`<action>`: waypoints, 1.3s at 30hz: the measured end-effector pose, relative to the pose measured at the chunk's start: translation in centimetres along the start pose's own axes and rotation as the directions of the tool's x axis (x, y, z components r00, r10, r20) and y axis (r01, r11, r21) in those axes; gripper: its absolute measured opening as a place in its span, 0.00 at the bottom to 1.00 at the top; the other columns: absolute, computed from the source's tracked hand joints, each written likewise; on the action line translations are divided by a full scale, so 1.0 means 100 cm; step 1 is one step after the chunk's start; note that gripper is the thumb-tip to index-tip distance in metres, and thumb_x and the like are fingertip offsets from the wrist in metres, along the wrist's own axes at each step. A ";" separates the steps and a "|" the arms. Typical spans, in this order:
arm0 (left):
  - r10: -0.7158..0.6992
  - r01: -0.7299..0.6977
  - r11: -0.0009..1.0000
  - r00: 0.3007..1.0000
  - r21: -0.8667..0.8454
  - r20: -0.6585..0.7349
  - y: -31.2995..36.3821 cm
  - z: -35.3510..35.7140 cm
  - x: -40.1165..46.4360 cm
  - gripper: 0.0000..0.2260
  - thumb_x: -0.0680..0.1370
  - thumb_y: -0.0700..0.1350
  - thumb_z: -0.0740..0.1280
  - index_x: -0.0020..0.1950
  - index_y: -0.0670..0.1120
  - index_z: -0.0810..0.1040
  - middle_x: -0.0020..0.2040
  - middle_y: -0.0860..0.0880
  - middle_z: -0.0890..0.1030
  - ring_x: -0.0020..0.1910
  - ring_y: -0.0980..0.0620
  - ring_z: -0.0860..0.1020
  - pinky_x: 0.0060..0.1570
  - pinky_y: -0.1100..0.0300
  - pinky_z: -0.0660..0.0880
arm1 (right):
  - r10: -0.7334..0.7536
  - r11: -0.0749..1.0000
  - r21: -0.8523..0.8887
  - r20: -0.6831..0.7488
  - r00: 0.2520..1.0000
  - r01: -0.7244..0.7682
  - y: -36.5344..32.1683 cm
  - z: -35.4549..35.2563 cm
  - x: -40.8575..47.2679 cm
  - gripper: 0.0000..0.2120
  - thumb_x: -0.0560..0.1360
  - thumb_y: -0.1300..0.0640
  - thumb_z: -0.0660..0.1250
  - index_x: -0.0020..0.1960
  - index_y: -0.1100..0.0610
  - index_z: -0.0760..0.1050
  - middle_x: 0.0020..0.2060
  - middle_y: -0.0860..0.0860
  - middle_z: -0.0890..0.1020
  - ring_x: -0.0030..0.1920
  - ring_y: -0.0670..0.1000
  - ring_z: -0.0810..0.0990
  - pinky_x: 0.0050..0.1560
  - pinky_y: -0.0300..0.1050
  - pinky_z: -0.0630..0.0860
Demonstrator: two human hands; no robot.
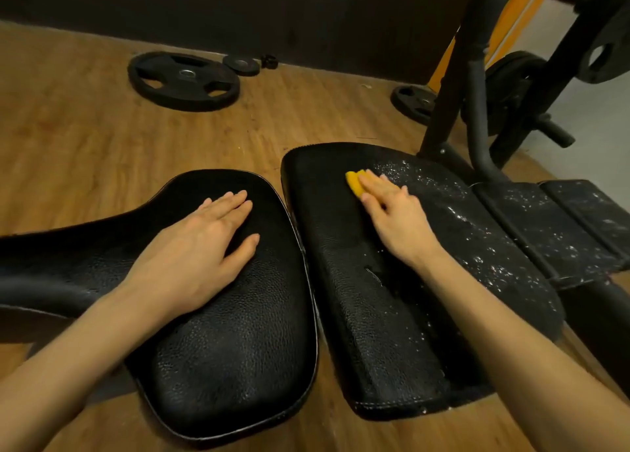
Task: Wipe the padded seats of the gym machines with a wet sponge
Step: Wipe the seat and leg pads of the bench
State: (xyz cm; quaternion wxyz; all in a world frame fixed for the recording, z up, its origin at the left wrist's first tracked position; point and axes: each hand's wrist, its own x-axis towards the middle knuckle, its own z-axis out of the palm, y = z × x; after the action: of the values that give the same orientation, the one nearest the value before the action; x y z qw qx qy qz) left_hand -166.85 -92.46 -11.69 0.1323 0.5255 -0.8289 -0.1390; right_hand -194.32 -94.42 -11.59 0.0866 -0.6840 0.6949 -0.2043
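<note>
Black, pebble-grained leatherette on two padded seats side by side over a wood-plank floor (85,138): a rounded left seat pad (238,332) with pale piping at the rim, and just to its right a squarer right seat pad (358,281) with stitched seams. Dry and matte on the left pad; shiny with white foam flecks and water beads on the far right part of the right pad, and on the narrower black cushion sections (545,230) beyond it. Left hand (201,243) flat and spread, palm down on the left pad, grasping nothing. Right hand (392,213) pressed onto a yellow foam sponge (354,184) at the far end of the right pad, fingers laid over it, only the sponge's left edge showing. Far left on the floor, a large black rubber weight plate (184,80) lying flat, a small plate (242,64) beside it. Far right, a black steel machine frame (477,87) with more plates, partly cut off by the picture edge and hard to make out. Both forearms cut off at the near edge.
</note>
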 end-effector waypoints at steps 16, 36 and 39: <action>0.162 -0.161 0.984 0.987 -0.082 0.007 0.050 0.024 -0.002 0.25 0.83 0.54 0.53 0.80 0.53 0.52 0.79 0.57 0.52 0.72 0.67 0.43 0.62 0.78 0.32 | -0.390 0.918 0.003 0.177 0.904 0.396 -0.026 -0.004 -0.108 0.22 0.82 0.47 0.53 0.75 0.48 0.64 0.75 0.42 0.63 0.76 0.41 0.56 0.77 0.41 0.44; 0.243 -0.242 0.969 0.970 -0.055 0.012 0.047 0.036 -0.008 0.27 0.80 0.57 0.53 0.79 0.53 0.54 0.79 0.55 0.54 0.77 0.62 0.49 0.71 0.69 0.38 | -0.125 0.992 0.018 0.143 0.982 0.124 -0.005 -0.004 -0.036 0.21 0.83 0.54 0.56 0.76 0.51 0.62 0.75 0.45 0.63 0.77 0.47 0.56 0.77 0.44 0.47; 0.243 -0.242 0.969 0.970 -0.039 0.019 0.046 0.038 -0.008 0.27 0.80 0.57 0.53 0.79 0.53 0.56 0.79 0.55 0.55 0.77 0.61 0.50 0.72 0.67 0.40 | -0.211 0.977 0.020 0.157 0.965 0.210 -0.003 -0.014 -0.097 0.22 0.83 0.53 0.54 0.76 0.51 0.61 0.76 0.44 0.62 0.77 0.43 0.55 0.77 0.39 0.47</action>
State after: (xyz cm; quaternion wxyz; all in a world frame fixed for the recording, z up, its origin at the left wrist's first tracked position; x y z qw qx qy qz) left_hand -171.80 -89.52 -13.57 0.1483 0.4160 -0.8857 -0.1430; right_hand -194.19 -84.64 -11.72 0.1204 -0.7679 0.6089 -0.1586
